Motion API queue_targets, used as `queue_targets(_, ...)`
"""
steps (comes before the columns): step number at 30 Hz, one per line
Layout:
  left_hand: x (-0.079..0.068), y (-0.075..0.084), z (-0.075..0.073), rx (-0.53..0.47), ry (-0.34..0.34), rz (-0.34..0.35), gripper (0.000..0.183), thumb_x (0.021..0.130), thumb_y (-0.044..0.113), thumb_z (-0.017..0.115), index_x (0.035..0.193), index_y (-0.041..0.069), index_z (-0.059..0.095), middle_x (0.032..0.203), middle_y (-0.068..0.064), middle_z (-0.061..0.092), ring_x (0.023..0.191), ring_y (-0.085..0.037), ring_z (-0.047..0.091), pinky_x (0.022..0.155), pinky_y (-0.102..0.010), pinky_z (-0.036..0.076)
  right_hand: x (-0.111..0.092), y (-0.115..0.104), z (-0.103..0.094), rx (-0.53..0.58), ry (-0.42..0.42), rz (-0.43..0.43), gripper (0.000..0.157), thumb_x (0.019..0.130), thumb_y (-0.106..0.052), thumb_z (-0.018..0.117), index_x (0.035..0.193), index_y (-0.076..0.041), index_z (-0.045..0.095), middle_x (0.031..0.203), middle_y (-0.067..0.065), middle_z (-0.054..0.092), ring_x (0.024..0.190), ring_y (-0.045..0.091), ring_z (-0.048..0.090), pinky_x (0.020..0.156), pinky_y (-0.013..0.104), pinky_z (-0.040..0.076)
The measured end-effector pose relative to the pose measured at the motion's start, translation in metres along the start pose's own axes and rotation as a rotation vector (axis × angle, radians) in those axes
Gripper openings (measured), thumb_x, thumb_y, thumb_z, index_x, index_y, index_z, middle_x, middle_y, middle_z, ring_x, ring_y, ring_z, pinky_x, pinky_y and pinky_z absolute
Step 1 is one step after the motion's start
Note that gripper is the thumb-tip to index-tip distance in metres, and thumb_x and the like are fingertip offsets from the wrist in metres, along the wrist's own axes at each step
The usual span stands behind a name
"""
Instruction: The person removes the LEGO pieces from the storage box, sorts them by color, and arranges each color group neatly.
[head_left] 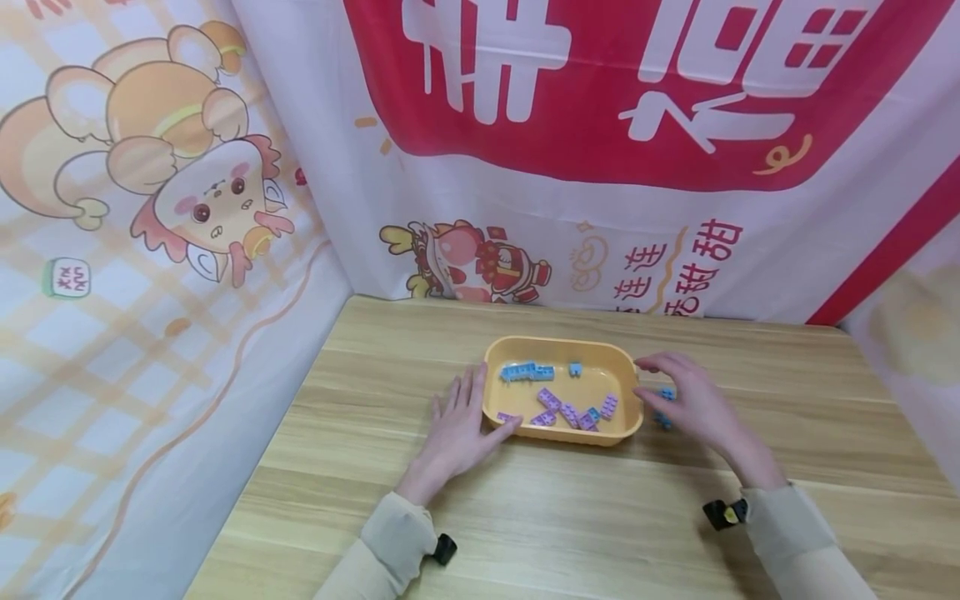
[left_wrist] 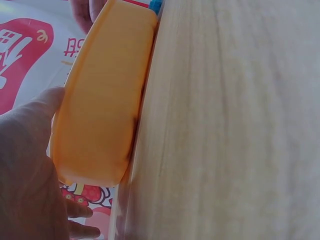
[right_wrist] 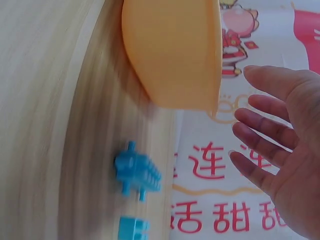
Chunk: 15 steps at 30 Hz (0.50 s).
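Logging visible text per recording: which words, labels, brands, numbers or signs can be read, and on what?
"连连": red print, back cloth.
"甜甜": same cloth; preceding character partly hidden.
White characters on the red panel: cut off, not fully readable.
Red characters on the printed tile, left cloth: too blurred.
Red marks above, top left: cut off.
Bricks, tray: none readable.

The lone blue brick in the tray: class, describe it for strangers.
On the wooden table sits a yellow tray. In the head view, near its far wall, right of the blue cluster, lies one small brick. It's the tray's only blue piece standing apart.
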<state>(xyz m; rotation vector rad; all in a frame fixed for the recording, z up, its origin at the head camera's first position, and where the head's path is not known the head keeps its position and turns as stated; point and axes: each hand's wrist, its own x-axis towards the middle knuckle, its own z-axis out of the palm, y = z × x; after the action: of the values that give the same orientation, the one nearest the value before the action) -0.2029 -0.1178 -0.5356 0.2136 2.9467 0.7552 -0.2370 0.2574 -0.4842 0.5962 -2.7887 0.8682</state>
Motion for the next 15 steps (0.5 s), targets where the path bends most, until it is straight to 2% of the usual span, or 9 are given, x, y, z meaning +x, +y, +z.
queue_targets(8,0.0,-0.001,-0.001,0.009,-0.004,0.002,0.116,0.097,0.09,0.045,0.178,0.025,-0.007,0.187,-0.016,0.007,0.173,-0.043,0.009,0.137,-0.074,0.005,0.021,-0.016,0.015,0.027,-0.017,-0.063,0.04,0.096,-0.009,0.084,0.133,0.001,0.072,0.13,0.022,0.075,0.122,0.043,0.07,0.108,0.065,0.059)
queue_targets(15,0.001,-0.001,0.0,0.011,-0.006,0.0,0.116,0.098,0.089,0.046,0.178,0.026,-0.007,0.187,-0.015,0.006,0.174,-0.043,0.008,0.138,-0.073,0.004,0.034,-0.023,0.023,0.073,-0.06,-0.041,0.042,0.098,-0.011,0.083,0.136,-0.001,0.072,0.134,0.021,0.074,0.126,0.043,0.069,0.111,0.066,0.057)
